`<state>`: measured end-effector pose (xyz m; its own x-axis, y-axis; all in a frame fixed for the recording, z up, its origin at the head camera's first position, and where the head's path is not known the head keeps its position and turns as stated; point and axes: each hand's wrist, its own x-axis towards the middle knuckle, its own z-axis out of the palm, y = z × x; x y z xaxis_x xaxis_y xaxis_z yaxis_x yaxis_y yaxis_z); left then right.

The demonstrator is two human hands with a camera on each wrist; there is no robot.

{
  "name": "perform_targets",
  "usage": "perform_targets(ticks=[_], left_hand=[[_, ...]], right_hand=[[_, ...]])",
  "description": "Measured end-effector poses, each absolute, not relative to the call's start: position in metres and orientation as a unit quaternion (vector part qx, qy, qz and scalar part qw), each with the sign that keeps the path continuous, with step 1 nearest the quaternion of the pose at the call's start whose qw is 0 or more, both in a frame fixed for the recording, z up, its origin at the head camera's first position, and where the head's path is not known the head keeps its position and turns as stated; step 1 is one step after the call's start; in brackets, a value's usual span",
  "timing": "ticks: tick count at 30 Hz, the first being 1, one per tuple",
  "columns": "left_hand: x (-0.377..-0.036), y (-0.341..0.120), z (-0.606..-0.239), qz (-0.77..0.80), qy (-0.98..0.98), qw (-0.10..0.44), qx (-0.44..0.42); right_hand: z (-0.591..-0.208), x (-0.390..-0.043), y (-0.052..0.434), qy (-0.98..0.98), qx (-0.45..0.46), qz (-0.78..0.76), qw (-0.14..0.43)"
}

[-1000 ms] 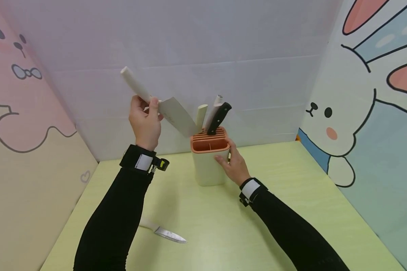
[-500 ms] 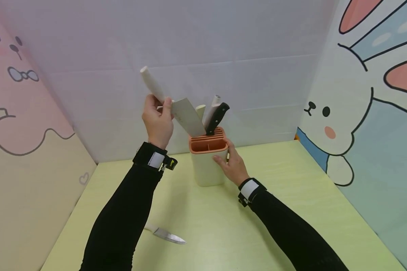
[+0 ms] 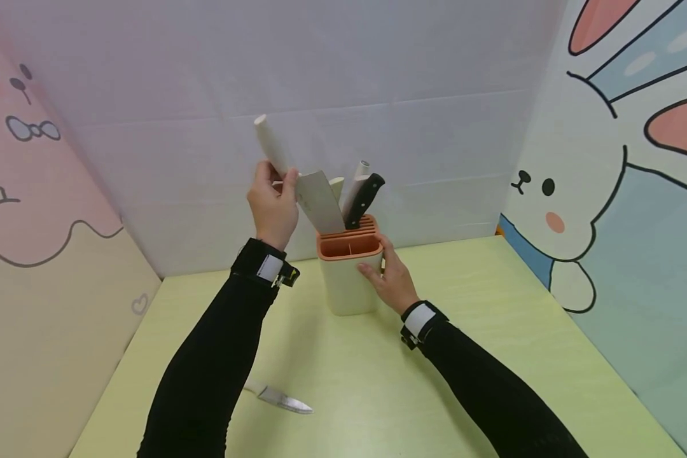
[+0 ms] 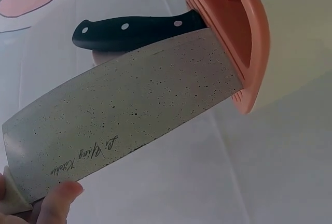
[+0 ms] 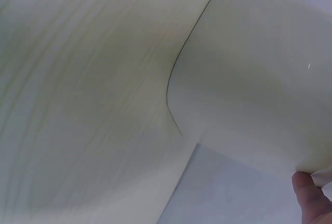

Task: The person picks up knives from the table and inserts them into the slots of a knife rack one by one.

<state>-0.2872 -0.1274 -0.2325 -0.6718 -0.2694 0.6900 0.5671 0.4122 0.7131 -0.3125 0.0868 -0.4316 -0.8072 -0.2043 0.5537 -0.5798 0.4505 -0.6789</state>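
My left hand [image 3: 275, 207] grips a cleaver near the base of its white handle [image 3: 270, 143]. The broad speckled blade [image 4: 124, 105] slants down, its far end right at the slotted orange top [image 3: 367, 224] of a knife block. Thumb and fingers of my right hand [image 3: 394, 280] hold the right side of this pale knife block [image 3: 349, 289], which stands upright on the table. A black-handled knife [image 3: 364, 200] and several light-handled knives [image 3: 357, 184] stand in the slots, partly hidden behind the cleaver. In the right wrist view, a fingertip [image 5: 306, 185] touches the pale wall of the block [image 5: 259, 79].
A small knife [image 3: 283, 399] lies on the pale yellow table [image 3: 464, 305] near my left forearm, its handle partly hidden by the sleeve. A white backdrop [image 3: 217, 184] rises close behind the block, with cartoon-printed panels at both sides.
My left hand has carried the cleaver rightward, from left of the block to above its slots, and the blade has become steeper. My right hand stays on the block.
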Motion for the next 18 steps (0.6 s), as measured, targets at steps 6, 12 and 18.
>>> perform_targets(ticks=[6, 12, 18], left_hand=[[-0.288, -0.117, -0.233, -0.502, -0.775, 0.366, -0.114], [-0.292, -0.107, -0.236, -0.483, -0.803, 0.332, -0.111], [-0.299, -0.102, -0.244, -0.453, -0.817, 0.338, -0.118]], right_hand=[[-0.43, -0.311, 0.088, -0.827, 0.236, 0.469, 0.201], [-0.43, -0.311, 0.088, -0.826, 0.236, 0.469, 0.204], [-0.43, -0.31, 0.088, -0.825, 0.24, 0.472, 0.2]])
